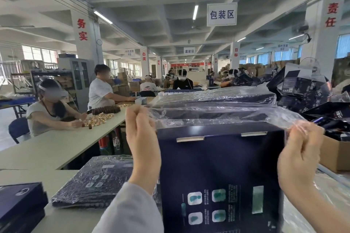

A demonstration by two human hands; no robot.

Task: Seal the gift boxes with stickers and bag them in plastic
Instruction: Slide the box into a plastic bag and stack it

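our left hand point(141, 132) and right hand point(301, 149) each pinch the mouth of the clear plastic bag point(269, 117), fingers curled tight on the film. they sit at the ten and two o'clock corners of the navy gift box point(219, 164), which stands upright at six o'clock. we cannot tell how much of the box is already inside. we judge the thin film to be the main risk: drawn this taut over hard corners, it could tear or slip from a pinch, and the mouth would then fold shut. neither hand holds the box itself and its base is out of view, so it could tip or slide as the bag goes over. no sealing sticker is visible. at eight o'clock a flat stack of bagged boxes point(91, 181) lies on the white table point(37, 176), with unbagged boxes point(20, 200) at seven, a cardboard carton point(335, 155) at four and a heap of loose dark cartons point(303, 88) at two. at nine, workers point(51, 107) sort small bottles point(98, 117) at a long table point(56, 147). a hanging sign point(221, 14) is at twelve in a wide concrete hall.
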